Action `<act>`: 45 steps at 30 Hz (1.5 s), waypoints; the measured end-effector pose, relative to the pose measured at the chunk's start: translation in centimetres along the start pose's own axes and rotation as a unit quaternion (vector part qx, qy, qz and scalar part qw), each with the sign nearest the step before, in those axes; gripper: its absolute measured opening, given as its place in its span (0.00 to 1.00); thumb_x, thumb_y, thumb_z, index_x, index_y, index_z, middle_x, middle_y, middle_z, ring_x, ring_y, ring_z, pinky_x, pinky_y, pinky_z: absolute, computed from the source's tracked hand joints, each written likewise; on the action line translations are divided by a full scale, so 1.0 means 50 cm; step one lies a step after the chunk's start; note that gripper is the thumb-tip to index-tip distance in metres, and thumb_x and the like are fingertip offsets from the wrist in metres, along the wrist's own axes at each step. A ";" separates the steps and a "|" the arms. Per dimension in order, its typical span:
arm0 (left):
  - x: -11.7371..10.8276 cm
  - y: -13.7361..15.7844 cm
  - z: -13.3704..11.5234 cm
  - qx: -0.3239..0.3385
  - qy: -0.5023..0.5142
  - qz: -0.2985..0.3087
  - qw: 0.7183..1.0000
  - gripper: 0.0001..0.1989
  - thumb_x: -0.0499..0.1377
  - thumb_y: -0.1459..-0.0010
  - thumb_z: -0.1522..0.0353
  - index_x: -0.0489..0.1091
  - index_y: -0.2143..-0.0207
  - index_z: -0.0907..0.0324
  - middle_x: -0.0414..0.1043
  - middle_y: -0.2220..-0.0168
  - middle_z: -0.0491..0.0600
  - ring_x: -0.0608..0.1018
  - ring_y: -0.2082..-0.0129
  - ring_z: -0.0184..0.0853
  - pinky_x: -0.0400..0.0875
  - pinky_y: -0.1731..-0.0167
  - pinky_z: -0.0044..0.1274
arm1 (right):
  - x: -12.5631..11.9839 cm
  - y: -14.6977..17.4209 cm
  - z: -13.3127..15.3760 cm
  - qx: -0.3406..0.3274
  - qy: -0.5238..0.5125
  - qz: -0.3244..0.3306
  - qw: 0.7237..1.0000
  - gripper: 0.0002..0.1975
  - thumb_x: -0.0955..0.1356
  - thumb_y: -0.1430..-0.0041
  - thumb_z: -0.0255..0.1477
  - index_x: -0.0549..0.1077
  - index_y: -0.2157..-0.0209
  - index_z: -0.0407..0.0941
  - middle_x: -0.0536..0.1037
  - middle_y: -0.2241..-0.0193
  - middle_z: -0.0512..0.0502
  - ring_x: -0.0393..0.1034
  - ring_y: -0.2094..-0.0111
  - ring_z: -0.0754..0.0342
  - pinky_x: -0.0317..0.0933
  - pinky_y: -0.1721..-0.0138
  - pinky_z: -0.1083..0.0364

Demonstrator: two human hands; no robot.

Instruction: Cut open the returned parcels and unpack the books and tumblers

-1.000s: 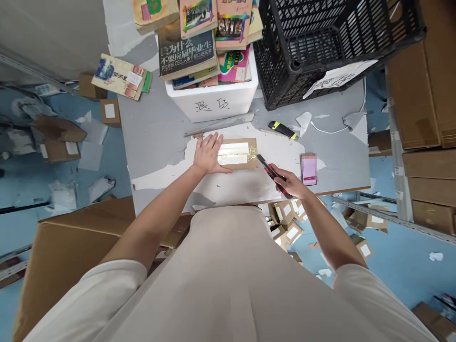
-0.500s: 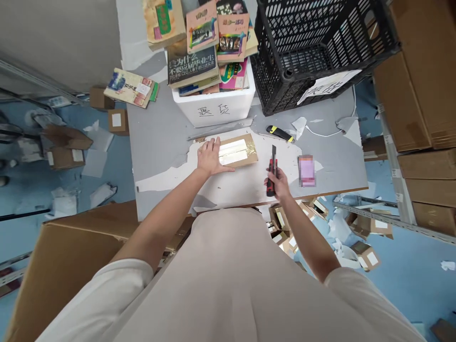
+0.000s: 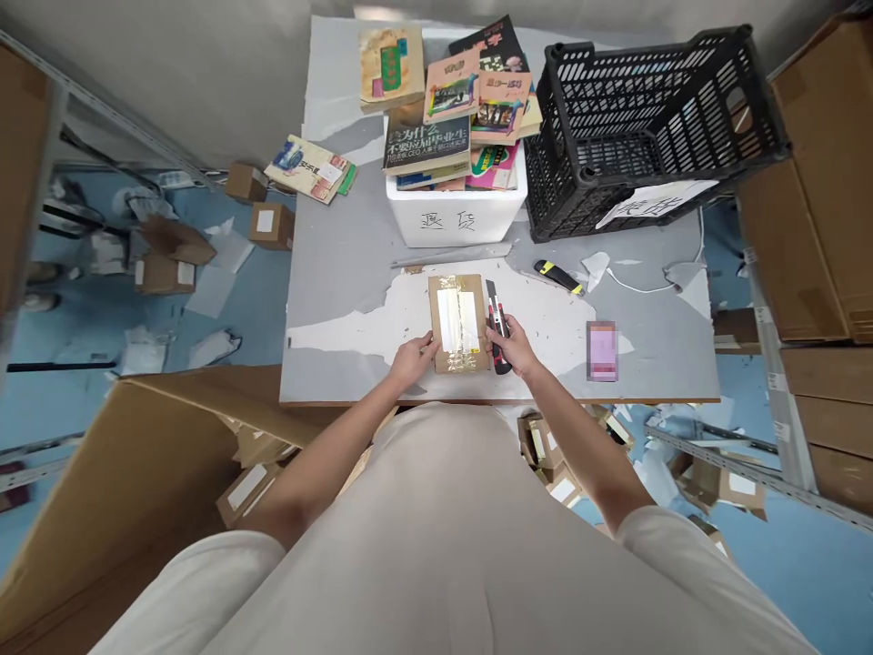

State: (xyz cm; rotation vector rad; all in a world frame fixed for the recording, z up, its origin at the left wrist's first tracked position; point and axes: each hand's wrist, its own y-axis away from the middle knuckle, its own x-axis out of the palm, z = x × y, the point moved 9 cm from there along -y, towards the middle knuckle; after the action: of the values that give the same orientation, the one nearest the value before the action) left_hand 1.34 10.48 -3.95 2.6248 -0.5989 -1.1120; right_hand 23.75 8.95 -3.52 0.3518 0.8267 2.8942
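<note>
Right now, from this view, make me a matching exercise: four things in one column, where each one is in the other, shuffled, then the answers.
Things:
1. cardboard parcel
2. red-and-black knife
3. yellow-and-black knife
4. black crate

Places:
A. in the right hand, blade out
B. just right of the white bin of books
C. left edge at the fingertips of the left hand
D. lying on the table, touched by neither hand

Pairs: 1-C, 2-A, 3-D, 4-B

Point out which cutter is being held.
The black-and-red cutter in the right hand; the black-and-yellow cutter lies on the table.
</note>
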 end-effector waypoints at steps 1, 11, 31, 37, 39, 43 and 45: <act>0.000 -0.004 0.006 -0.007 0.007 0.005 1.000 0.28 0.49 0.38 0.53 0.67 0.43 0.60 0.75 0.50 0.56 0.80 0.60 0.40 0.73 0.57 0.31 | -0.002 0.007 -0.006 0.002 -0.004 -0.006 1.000 0.27 0.76 0.59 0.41 0.63 0.60 0.48 0.75 0.67 0.54 0.66 0.80 0.62 0.65 0.78 0.57; -0.073 -0.152 -0.067 0.075 -0.070 -0.029 0.994 0.54 0.64 0.53 0.56 0.40 0.32 0.63 0.44 0.32 0.64 0.51 0.33 0.54 0.55 0.39 0.43 | -0.030 0.143 -0.115 0.043 0.001 -0.100 0.994 0.28 0.76 0.61 0.38 0.61 0.60 0.48 0.69 0.79 0.61 0.65 0.82 0.60 0.63 0.79 0.57; -0.110 0.023 -0.001 -0.082 -0.131 -0.106 0.982 0.51 0.62 0.58 0.44 0.48 0.40 0.63 0.72 0.58 0.57 0.76 0.56 0.51 0.70 0.59 0.38 | -0.093 0.001 -0.005 -0.106 -0.051 -0.173 0.978 0.26 0.73 0.54 0.41 0.60 0.57 0.51 0.74 0.59 0.52 0.72 0.66 0.60 0.69 0.64 0.56; -0.082 -0.012 -0.093 0.163 -0.260 -0.044 0.951 0.53 0.59 0.53 0.45 0.44 0.33 0.64 0.39 0.32 0.67 0.44 0.32 0.59 0.44 0.39 0.46 | -0.130 0.014 0.032 -0.101 0.137 -0.139 0.975 0.28 0.70 0.50 0.44 0.62 0.50 0.47 0.75 0.64 0.49 0.72 0.73 0.58 0.70 0.69 0.54; -0.057 -0.027 -0.110 0.200 -0.296 0.019 0.934 0.53 0.59 0.53 0.45 0.45 0.33 0.62 0.40 0.31 0.64 0.43 0.32 0.58 0.39 0.38 0.46 | -0.144 0.047 0.017 -0.055 0.185 -0.109 0.975 0.30 0.67 0.46 0.45 0.61 0.45 0.46 0.74 0.67 0.50 0.70 0.78 0.59 0.69 0.73 0.54; -0.044 -0.033 -0.115 0.169 -0.309 0.018 0.936 0.63 0.63 0.64 0.41 0.45 0.33 0.64 0.48 0.34 0.65 0.50 0.34 0.58 0.44 0.38 0.45 | -0.143 0.113 -0.016 0.001 0.215 -0.032 0.976 0.36 0.64 0.42 0.44 0.52 0.35 0.52 0.74 0.67 0.49 0.69 0.80 0.60 0.68 0.77 0.55; -0.039 -0.024 -0.114 0.156 -0.305 0.001 0.939 0.64 0.65 0.67 0.41 0.47 0.33 0.64 0.51 0.35 0.64 0.52 0.35 0.59 0.49 0.40 0.43 | -0.136 0.131 -0.024 0.014 0.213 -0.011 0.977 0.36 0.63 0.40 0.43 0.50 0.33 0.54 0.74 0.66 0.49 0.69 0.80 0.60 0.68 0.78 0.56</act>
State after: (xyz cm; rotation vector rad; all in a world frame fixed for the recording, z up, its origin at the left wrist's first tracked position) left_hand 4.60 12.73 0.75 2.4857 -0.9611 -1.9987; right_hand 29.73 1.63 -2.32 -0.2883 0.9170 2.9797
